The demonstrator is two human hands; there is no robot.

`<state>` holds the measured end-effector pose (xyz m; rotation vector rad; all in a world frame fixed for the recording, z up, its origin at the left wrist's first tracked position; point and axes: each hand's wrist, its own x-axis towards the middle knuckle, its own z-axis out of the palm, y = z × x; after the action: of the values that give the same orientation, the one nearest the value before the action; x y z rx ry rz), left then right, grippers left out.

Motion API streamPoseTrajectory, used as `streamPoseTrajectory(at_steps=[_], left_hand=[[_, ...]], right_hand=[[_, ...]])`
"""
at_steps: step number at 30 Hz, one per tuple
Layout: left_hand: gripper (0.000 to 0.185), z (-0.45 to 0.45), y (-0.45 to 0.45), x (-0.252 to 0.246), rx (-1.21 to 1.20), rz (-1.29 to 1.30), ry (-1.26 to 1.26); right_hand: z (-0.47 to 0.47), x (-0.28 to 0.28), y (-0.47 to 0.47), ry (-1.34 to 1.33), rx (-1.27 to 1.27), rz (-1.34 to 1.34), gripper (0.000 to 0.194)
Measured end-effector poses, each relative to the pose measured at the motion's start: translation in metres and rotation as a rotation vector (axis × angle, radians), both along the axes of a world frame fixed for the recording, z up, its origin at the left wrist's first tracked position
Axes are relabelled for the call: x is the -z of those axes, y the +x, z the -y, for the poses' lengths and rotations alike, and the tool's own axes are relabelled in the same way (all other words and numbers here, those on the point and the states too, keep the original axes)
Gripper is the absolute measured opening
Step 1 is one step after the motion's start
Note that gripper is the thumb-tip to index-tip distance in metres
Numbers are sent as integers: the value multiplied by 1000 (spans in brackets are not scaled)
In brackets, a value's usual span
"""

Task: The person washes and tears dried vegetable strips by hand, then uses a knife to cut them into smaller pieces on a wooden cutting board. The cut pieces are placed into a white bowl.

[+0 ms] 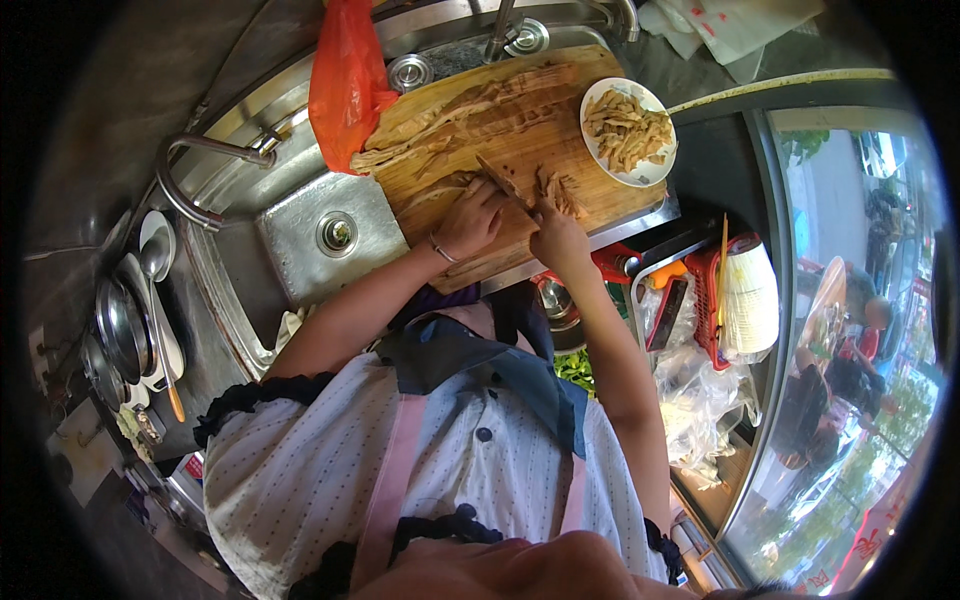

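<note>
My right hand [561,238] grips a kitchen knife [504,182], its blade slanting across the wooden cutting board [480,262]. Beside the blade, my left hand [471,219] has bent fingers holding down a long brown food strip [433,189], perhaps cooked meat. Thin cut slices [559,191] lie in a small heap just beyond my right hand. Longer uncut brown pieces [480,109] stretch along the far side of the board. A white plate [647,180] of cut strips rests on the board's right end.
A red plastic bag [341,90] stands at the board's left end, over the steel sink [300,232] with its curved faucet [176,187]. A ladle [155,262] and lids lie at left. Stacked bowls [750,300] and a red basket [703,300] are at right, near a window [862,247].
</note>
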<state>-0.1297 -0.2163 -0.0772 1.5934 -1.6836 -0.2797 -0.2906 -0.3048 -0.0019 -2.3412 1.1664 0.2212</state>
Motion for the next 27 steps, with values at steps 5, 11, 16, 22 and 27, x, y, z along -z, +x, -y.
streamPoseTrajectory(at_steps=[5,11,16,22,27], left_hand=[[30,0,4,-5,6,29,-53],[30,-2,35,-15,-90,154,28],[22,5,5,-10,-3,-46,58],[24,5,-27,-13,-13,87,17],[39,-5,-30,-16,-24,132,39]], right_hand=[[-7,22,17,-56,85,-5,30],[-26,24,-37,157,295,340,38],[0,20,-78,149,422,383,31],[4,-4,-77,65,304,255,36],[-18,-29,-70,-62,55,-11,31]])
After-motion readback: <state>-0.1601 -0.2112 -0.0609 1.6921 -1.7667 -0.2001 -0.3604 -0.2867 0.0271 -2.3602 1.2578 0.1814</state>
